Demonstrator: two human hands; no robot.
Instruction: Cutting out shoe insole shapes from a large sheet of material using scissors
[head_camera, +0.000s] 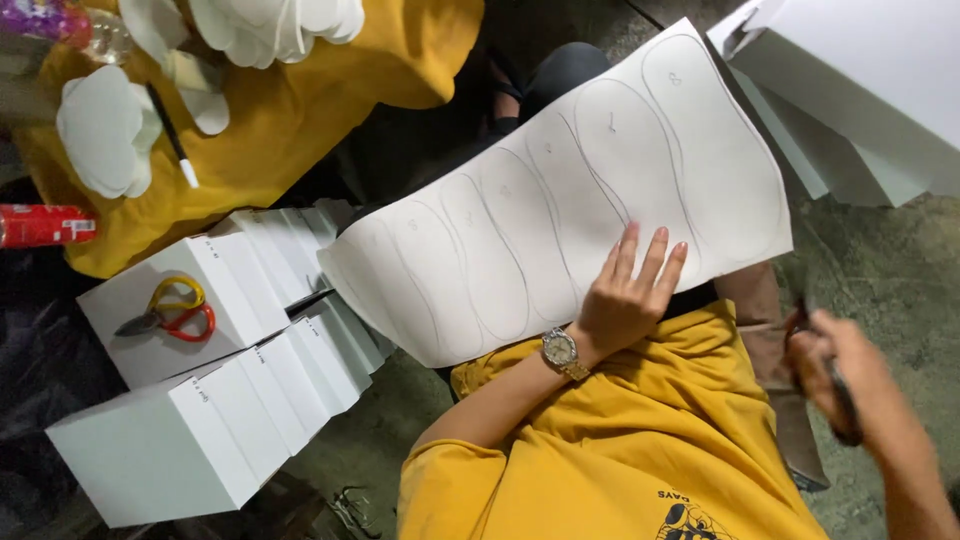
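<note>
Paper sheet (560, 200) lies under left hand's (625, 300) flat fingers (650, 255).

White boxes (215, 395) stood in rows at the left; scissors with red and yellow handles (168, 309) lay on one box; a yellow cloth (290, 110) carried white cut-out shapes (100, 130) and a black pen (172, 135); a red can (45, 225) lay beside it; white sheets (860, 90) lay stacked at upper right.
</note>
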